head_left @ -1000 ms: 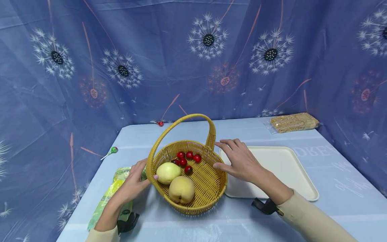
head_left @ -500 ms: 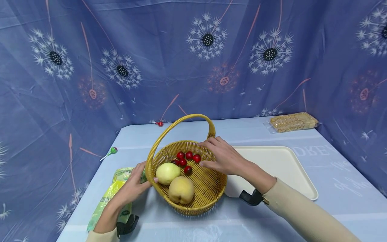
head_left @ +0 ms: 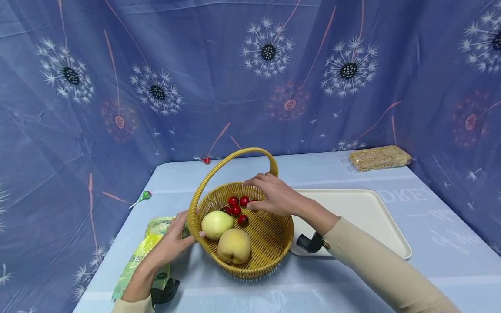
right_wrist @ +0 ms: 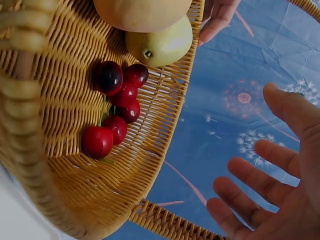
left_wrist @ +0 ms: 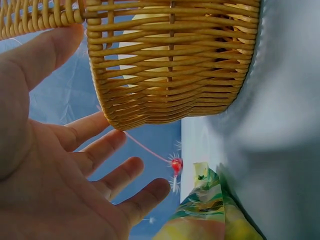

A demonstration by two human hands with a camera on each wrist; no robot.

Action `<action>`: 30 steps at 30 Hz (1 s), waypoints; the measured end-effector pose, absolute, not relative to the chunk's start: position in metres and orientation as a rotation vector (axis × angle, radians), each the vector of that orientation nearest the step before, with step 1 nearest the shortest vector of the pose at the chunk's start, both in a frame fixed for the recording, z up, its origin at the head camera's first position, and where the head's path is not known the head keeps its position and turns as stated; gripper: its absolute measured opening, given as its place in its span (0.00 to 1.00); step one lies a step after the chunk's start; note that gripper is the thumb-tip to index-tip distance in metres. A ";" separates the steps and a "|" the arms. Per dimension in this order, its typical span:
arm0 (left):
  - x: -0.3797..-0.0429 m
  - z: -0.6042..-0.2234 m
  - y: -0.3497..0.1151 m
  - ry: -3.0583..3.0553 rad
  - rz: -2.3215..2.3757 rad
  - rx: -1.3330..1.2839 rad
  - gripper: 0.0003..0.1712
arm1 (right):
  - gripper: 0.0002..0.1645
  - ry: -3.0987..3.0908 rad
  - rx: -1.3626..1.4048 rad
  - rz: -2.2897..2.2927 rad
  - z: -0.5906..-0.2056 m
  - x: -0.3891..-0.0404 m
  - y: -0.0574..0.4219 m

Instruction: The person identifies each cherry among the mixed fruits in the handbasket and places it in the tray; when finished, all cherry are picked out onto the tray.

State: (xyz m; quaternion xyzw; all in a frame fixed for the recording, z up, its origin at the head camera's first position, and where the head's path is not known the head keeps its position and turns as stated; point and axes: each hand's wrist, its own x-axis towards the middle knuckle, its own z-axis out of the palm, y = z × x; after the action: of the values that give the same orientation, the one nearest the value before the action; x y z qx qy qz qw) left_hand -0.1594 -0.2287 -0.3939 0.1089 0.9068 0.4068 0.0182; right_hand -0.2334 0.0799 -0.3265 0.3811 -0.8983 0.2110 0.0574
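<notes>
A yellow woven basket (head_left: 270, 243) with a tall arched handle (head_left: 219, 170) stands mid-table in the head view. It holds a pale green pear-like fruit (head_left: 217, 224), a yellow round fruit (head_left: 234, 246) and several dark red cherries (right_wrist: 97, 142). My left hand (head_left: 174, 241) is at the basket's left rim, its thumb by the handle base and its index fingertip at the rim; the other fingers spread loosely in the left wrist view. Above the basket's far right part hovers my right hand (head_left: 274, 195), fingers extended, holding nothing and partly covering the cherries.
A cream tray (head_left: 352, 217) lies right of the basket. Bagged goods, a golden packet (head_left: 379, 158), sit back right. Green-yellow packaging (head_left: 137, 261) lies under the left forearm. A green lollipop (head_left: 145, 195) and a red lollipop (head_left: 206, 160) lie near the far left edges.
My right hand has moved left from beside the basket's right rim to over its inside, near the cherries. The left hand and the basket have stayed nearly still.
</notes>
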 end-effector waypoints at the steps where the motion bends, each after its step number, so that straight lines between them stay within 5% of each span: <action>1: -0.160 -0.394 -0.229 2.816 1.262 0.336 0.42 | 0.33 -2.727 1.162 0.646 -0.326 -0.235 0.078; 30: -0.160 -0.397 -0.226 2.737 1.350 0.400 0.41 | 0.32 -2.829 1.228 0.906 -0.344 -0.269 0.041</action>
State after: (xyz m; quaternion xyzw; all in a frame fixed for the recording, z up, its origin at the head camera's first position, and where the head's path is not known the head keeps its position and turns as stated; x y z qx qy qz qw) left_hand -0.1599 -0.2263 -0.3966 0.1300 0.8888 0.4383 0.0319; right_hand -0.2692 0.0411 -0.3441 0.3819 -0.8795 0.2817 -0.0362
